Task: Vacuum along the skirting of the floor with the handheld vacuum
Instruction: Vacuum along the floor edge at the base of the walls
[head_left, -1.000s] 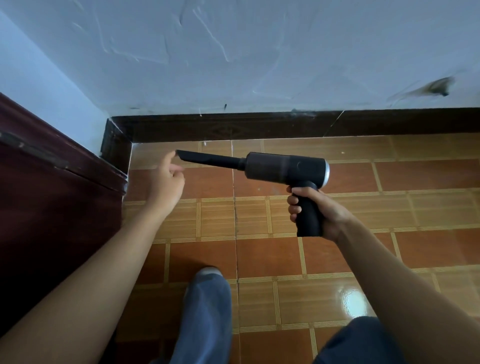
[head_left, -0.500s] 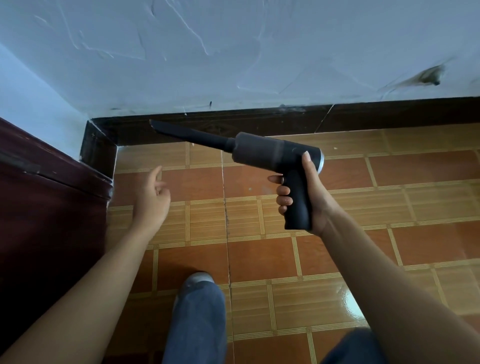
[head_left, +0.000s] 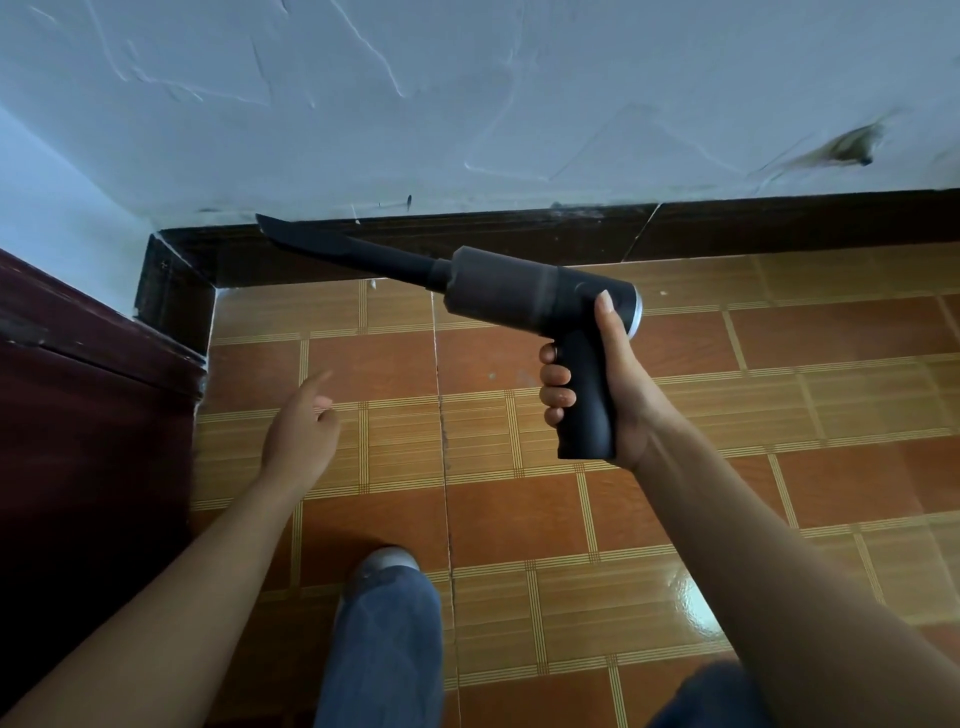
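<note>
My right hand (head_left: 602, 384) grips the pistol handle of a black handheld vacuum (head_left: 519, 296), thumb lying up along its body. Its long crevice nozzle (head_left: 332, 244) points left and up, with the tip near the top edge of the dark brown skirting (head_left: 519, 239) by the corner. My left hand (head_left: 301, 431) hovers over the floor below the nozzle, holding nothing, index finger extended and the others loosely bent.
A white plastered wall (head_left: 467, 104) rises above the skirting. A dark red wooden panel (head_left: 78, 405) closes off the left side. The floor is glossy orange and tan tile (head_left: 519, 519). My jeans leg and shoe (head_left: 384, 613) stand at the bottom centre.
My left hand let go of the nozzle tip and dropped away. The right hand raised the vacuum and swung its nozzle up toward the skirting, thumb now along the body.
</note>
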